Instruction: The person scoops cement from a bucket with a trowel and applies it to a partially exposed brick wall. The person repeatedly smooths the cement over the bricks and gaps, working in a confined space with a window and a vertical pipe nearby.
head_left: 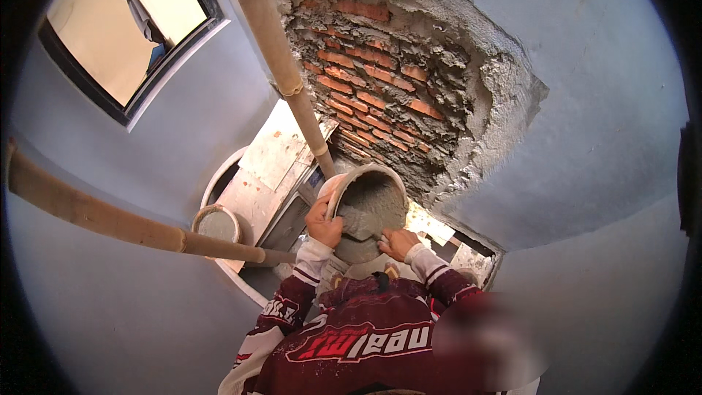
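Note:
A round bucket [338,189] is tilted with its mouth toward me, its inner wall coated in wet grey mortar [376,197]. My left hand [324,223] is closed around the bucket's left rim. At the lower right of the mouth is my right hand [398,243], its fingers curled at the edge of the mortar; what they hold is hidden. A thick lump of mortar [357,224] lies at the bucket's lower lip. Just below it shows a rounded patch of grey mortar [356,251], apparently in a second container.
Bamboo poles [289,77] [131,223] cross ahead and to the left. Exposed brickwork [380,77] with a rough mortar border fills part of the wall [585,117]. Left of the buckets are boards [267,157], a small mortar-filled pail [218,225] and a large round tub [252,292]. A window [131,25] is upper left.

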The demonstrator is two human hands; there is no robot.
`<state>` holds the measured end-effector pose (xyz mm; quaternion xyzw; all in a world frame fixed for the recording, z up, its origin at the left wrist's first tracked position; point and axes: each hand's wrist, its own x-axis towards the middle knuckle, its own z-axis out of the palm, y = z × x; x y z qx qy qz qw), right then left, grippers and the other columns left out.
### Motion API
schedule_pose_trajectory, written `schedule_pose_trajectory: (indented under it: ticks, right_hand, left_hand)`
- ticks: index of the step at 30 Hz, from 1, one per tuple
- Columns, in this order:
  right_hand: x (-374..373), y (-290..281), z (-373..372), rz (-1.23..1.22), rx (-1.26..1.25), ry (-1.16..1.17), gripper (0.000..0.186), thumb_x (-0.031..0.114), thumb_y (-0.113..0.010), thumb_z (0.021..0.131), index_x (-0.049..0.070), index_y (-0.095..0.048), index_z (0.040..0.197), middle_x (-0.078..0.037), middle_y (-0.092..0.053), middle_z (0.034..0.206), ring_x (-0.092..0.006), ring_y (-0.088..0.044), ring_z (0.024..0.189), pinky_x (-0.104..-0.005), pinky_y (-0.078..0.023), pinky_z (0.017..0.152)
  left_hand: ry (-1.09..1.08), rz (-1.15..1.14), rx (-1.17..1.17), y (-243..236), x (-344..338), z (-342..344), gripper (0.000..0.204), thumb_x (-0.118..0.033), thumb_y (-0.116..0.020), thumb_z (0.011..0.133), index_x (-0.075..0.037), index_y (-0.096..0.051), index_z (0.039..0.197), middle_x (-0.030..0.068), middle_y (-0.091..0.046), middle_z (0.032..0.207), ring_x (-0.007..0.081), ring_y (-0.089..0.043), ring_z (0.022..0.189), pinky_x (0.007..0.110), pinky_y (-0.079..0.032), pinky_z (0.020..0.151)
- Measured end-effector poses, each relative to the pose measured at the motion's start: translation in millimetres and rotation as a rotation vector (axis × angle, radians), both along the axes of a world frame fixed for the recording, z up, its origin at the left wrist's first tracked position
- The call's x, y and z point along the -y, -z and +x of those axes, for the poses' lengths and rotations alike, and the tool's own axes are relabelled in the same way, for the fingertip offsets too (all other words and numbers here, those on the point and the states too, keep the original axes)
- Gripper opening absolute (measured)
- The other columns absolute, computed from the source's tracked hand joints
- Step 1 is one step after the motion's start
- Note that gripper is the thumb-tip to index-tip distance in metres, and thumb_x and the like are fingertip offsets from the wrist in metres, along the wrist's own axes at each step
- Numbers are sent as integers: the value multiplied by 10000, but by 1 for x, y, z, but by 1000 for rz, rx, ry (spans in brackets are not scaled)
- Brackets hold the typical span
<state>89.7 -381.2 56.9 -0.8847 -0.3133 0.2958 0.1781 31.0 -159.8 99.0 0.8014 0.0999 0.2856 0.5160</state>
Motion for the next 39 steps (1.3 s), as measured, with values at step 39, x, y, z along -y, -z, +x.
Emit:
schedule_pose_trajectory:
  ticks: [39]
  right_hand:
    - [180, -162, 208, -88, 658, 515, 371, 438, -634, 852, 84, -658, 963, -167, -689, 915, -371, -654, 909, -483, -509, 781]
  left_hand:
    - [-879, -601, -266, 128, -37, -122, 326, 50, -551, 661, 40, -651, 971, 69, -659, 832, 173, -605, 721, 320, -479, 649]
